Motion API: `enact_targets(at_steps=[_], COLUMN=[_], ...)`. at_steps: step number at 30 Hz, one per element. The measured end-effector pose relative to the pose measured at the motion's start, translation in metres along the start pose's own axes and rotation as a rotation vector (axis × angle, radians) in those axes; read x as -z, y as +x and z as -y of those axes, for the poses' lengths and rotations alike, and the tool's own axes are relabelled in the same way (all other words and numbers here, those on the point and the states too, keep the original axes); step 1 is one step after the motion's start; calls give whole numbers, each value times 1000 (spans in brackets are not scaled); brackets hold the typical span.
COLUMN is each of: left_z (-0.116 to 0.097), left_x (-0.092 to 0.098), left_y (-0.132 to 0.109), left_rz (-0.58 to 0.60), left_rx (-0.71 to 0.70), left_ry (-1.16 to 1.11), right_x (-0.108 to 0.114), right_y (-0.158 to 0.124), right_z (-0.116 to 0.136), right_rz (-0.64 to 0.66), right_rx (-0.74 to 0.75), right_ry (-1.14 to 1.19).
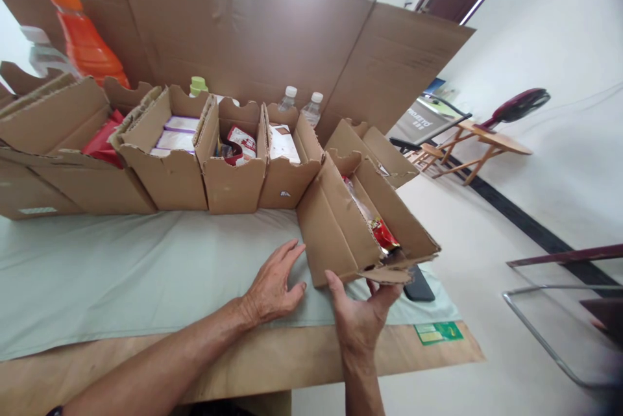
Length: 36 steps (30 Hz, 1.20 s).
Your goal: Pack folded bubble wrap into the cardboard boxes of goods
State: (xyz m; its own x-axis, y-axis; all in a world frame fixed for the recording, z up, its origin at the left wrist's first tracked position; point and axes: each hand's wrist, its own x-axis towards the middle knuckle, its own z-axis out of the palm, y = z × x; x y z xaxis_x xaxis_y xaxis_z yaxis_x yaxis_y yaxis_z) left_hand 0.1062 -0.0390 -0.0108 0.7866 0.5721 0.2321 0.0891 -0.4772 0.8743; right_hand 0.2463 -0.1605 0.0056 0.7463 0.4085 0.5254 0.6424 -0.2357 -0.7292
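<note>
An open-topped cardboard box (331,228) stands at the right end of the row, turned at an angle to the others. Red shiny packets (382,231) show inside it. My right hand (359,318) grips this box at its near lower end; the thumb is at the left corner and some fingertips are hidden behind a torn flap (387,274). Just left of the same box, my left hand (275,283) hovers low over the cloth with fingers apart and nothing in it. Whether its fingertips touch the box side, I cannot tell.
Several cardboard bins (236,185) holding packets line the pale green cloth (146,260). Behind them stand an orange bottle (90,46), small clear bottles (288,99) and a tall cardboard panel (272,26). A black phone-like object (419,285) and green card (439,333) lie near the table's right edge.
</note>
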Motion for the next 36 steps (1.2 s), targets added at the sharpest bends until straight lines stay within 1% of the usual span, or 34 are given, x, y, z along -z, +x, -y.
enact_targets(at_steps=[3,5,7,10,12,14,16,21,24,27,30,32,33,35,36], left_z=[-1,-1,0,3,5,6,7,6,6,4,3,3,3,4,4], left_x=[0,-1,-1,-3,-4,-5,-6,-8,-8,-7,-6,-5,-5,-7,-8], left_y=[0,1,1,1,0,0,0,1,1,1,1,1,1,0,0], left_rz=[-3,-7,-14,-21,-27,-37,-50,-63,-54,-38,-27,-24,-26,-43,-69], left_rx=[5,1,-4,-16,-26,-35,-39,-42,-41,-31,-16,-5,-6,-32,-54], left_ry=[-1,2,3,0,-1,-1,2,12,18,25,31,32,31,26,19], right_x=[-17,-25,-27,-23,-21,-25,-32,-55,-66,-70,-64,-56,-52,-49,-51], right_y=[28,45,52,41,30,26,32,68,85,95,100,103,105,111,116], right_z=[0,1,3,6,9,11,14,16,12,4,4,16,27,57,73], right_rz=[-7,31,82,182,250,288,295,360,384,405,415,389,368,340,347], right_rx=[77,119,140,223,313,369,375,327,324,347,375,372,359,335,332], right_ry=[-86,-181,-287,-371,-358,-328,-328,-411,-408,-373,-331,-286,-242,-127,-81])
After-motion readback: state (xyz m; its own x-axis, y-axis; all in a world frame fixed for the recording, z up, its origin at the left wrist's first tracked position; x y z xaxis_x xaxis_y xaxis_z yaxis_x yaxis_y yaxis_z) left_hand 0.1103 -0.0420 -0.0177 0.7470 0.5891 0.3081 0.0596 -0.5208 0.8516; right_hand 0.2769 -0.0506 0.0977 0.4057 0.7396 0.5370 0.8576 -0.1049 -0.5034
